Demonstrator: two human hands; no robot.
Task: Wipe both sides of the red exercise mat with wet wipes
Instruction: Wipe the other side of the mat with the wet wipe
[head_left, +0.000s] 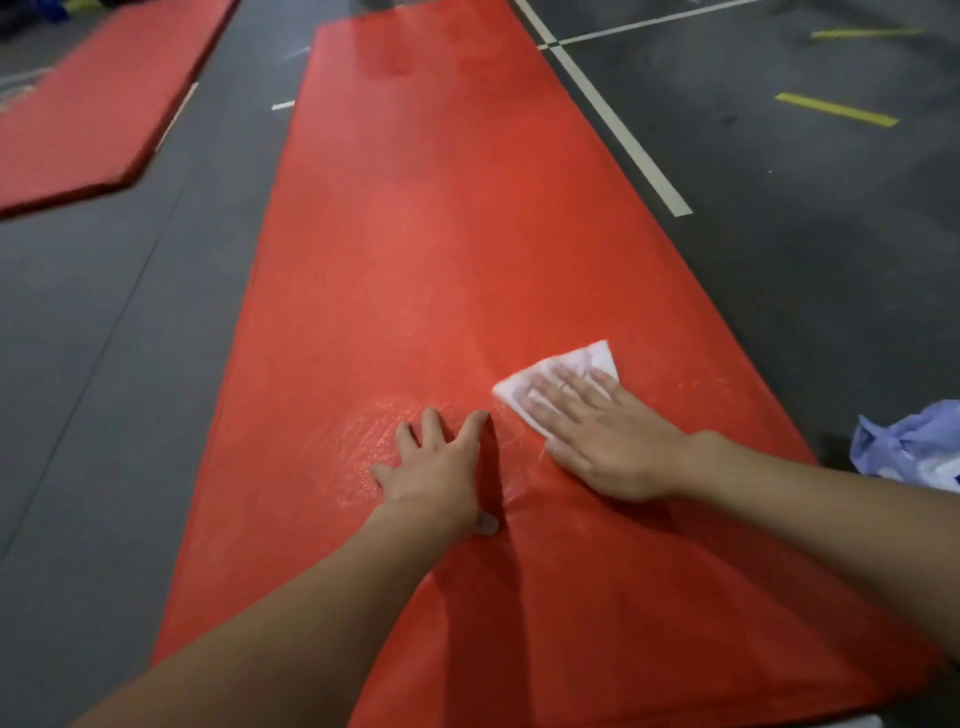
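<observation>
A long red exercise mat (441, 234) lies flat on the dark floor and runs away from me. My right hand (597, 436) presses a white wet wipe (597, 358) flat onto the mat near its right side, fingers straight over the wipe. My left hand (436, 467) rests flat on the mat just left of it, fingers spread. A wet sheen shows on the mat around my left hand.
A second red mat (88, 109) lies at the far left on the grey floor (104, 364). A pale blue packet or bag (914, 452) sits on the floor at the right edge. White (618, 124) and yellow (836, 109) floor lines run at the upper right.
</observation>
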